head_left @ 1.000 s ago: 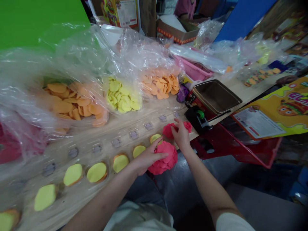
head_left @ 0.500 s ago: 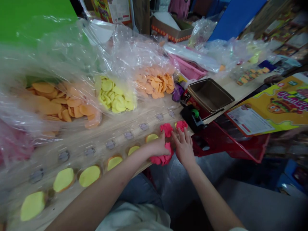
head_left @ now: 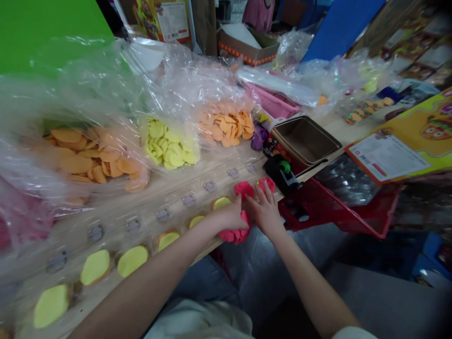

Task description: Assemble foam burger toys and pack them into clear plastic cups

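**While the left hand (head_left: 229,217) and right hand (head_left: 265,210) work red clay (head_left: 235,235) at the table's near edge**

Left hand: fingers extended and close together, pressed on top of the lower lump, no pinch. Whether the palm bears down too, cannot tell. Right hand: fingers spread, tips on a smaller lump (head_left: 266,184) toward the right end of the table. A third lump (head_left: 243,189) sits just beside it, right by the left fingertips. All three are ragged, with no clear long axis and no end pointing anywhere. Flat, even finger pressure looks better here than pinching, less likely to tear soft clay.

Outward: yellow discs (head_left: 132,261) sit in a clear plastic tray (head_left: 148,202) along the near edge, left of the hands, with small grey pieces (head_left: 210,187) in a row behind them. Further back, a clear bag (head_left: 169,94) holds orange discs (head_left: 226,129). By the right hand: black tape dispenser (head_left: 282,172), brown tin tray (head_left: 306,140).
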A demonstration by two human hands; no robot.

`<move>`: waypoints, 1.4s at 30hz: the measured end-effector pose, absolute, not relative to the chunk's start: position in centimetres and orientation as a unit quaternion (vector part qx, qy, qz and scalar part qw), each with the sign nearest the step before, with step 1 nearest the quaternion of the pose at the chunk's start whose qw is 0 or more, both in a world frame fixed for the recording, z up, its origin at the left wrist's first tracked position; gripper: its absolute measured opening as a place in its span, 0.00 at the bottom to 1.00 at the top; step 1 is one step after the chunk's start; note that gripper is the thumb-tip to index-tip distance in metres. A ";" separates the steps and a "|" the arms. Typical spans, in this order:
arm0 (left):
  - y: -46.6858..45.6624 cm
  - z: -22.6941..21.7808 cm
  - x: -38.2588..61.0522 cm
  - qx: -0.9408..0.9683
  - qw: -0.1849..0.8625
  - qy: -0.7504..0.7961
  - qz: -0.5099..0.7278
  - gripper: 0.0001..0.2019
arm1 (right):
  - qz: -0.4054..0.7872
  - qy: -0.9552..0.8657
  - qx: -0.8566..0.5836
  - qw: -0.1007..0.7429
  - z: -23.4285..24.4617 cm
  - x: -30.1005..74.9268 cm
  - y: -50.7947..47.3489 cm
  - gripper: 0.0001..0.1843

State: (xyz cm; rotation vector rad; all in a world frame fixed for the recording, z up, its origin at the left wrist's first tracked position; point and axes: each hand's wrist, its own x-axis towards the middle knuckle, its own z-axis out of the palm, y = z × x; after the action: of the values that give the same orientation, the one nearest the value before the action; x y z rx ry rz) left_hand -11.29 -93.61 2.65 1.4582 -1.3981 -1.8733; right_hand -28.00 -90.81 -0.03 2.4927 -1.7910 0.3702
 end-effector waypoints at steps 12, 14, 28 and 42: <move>-90.2 5.8 -7.5 0.468 0.314 -0.402 -0.721 0.27 | 0.185 -0.560 0.808 -0.006 -0.3 -28.6 -91.6 0.25; -88.8 6.4 -5.9 0.454 0.302 -0.313 -0.777 0.18 | 0.257 -0.573 0.778 -0.026 0.4 -28.4 -91.1 0.25; -86.1 5.3 -3.3 0.396 0.291 0.017 -0.871 0.15 | 0.357 -0.356 0.847 -0.168 5.1 -20.6 -86.7 0.13; -84.7 5.6 -4.3 0.342 0.260 0.009 -0.903 0.13 | 0.426 -0.279 0.818 -0.268 8.8 -20.1 -83.4 0.20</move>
State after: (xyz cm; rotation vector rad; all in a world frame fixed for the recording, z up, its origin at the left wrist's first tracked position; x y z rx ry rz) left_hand -4.33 -84.65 5.63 0.9271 0.0234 -2.4446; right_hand -20.08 -83.43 8.78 3.1278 -1.0671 1.6301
